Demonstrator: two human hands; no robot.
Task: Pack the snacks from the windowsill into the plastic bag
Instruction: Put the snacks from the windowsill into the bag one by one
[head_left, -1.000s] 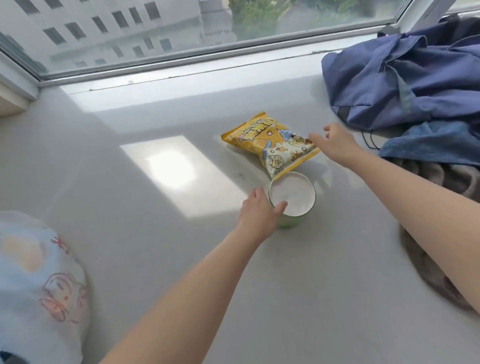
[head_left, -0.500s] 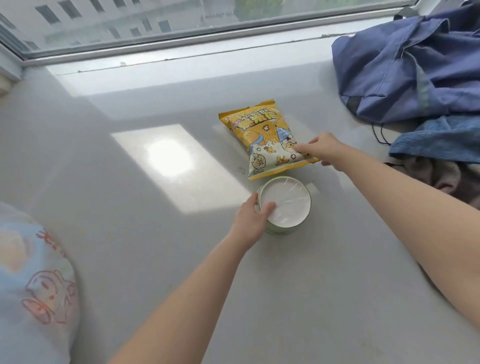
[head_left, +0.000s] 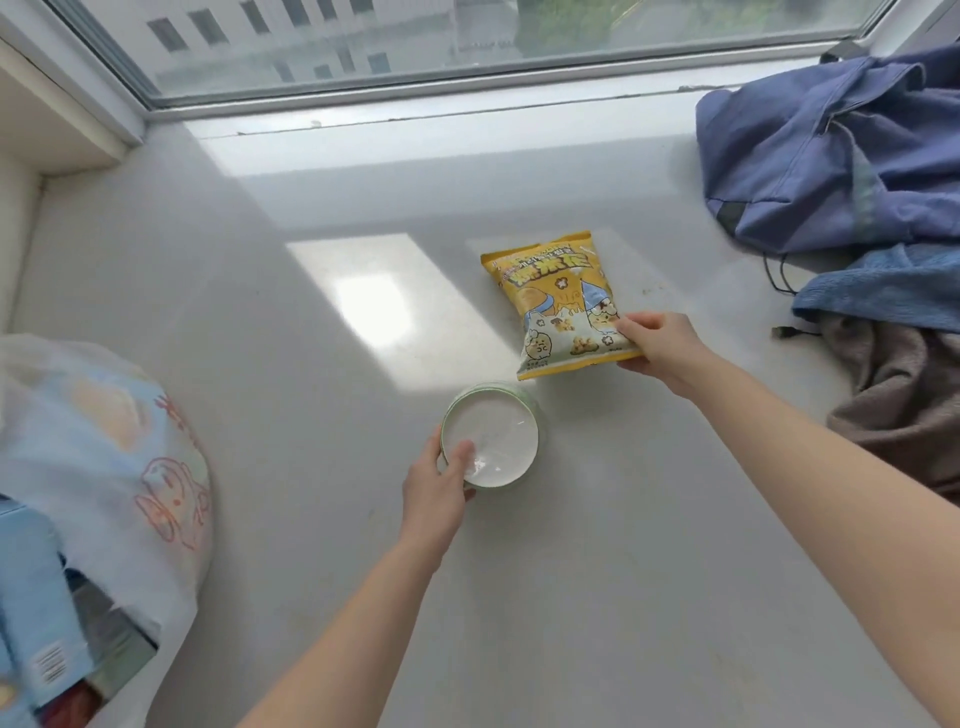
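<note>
Yellow snack packet (head_left: 558, 301) at 1 o'clock from frame centre, on the pale grey windowsill (head_left: 311, 519), printed face up, top seam toward 12 o'clock. Pinched at its 4 o'clock corner by right hand (head_left: 660, 345), thumb on the printed face, other fingers curled beneath the edge. Cannot tell whether that corner is raised off the sill or lying flat.

Round tub (head_left: 493, 436) with white lid and green rim at 7 o'clock of the packet, just beside its lower edge. Contact or a small gap between the two not resolvable. Gripped by left hand (head_left: 436, 493) from the tub's 7 o'clock side, thumb pressed on the lid, fingers round the wall and mostly hidden.

Hands well apart, each clamped on its own item. Bare forearms entering from 5 and 6 o'clock.

White plastic bag (head_left: 104, 441) with cartoon print at 9 o'clock, against the left frame edge, well apart from both snacks. Light blue carton (head_left: 31, 597) showing at the bag's 6 o'clock end.

Bright sun patch (head_left: 374, 291) on the sill at 11 o'clock of the tub. Window (head_left: 467, 41) along 12 o'clock. Blue backpack (head_left: 831, 156) slumped at 2 o'clock, blue towel (head_left: 883, 291) at 3 o'clock, brown cloth (head_left: 909, 405) at 4 o'clock, touching the towel. Thin dark cord (head_left: 774, 275) hanging from backpack toward towel.
</note>
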